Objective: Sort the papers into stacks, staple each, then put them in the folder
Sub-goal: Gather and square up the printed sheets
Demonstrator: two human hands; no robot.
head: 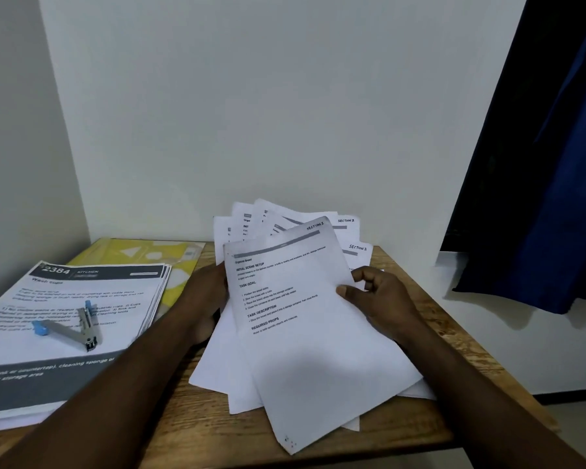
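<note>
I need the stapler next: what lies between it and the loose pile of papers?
Head view: the left forearm crosses there, over the printed stack under the stapler.

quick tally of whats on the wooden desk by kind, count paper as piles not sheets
Silver metal stapler with blue ends: 1
Yellow plastic folder: 1
Piles of white printed paper: 2 (neat stack under the stapler, loose fanned pile)
Total: 4
</note>
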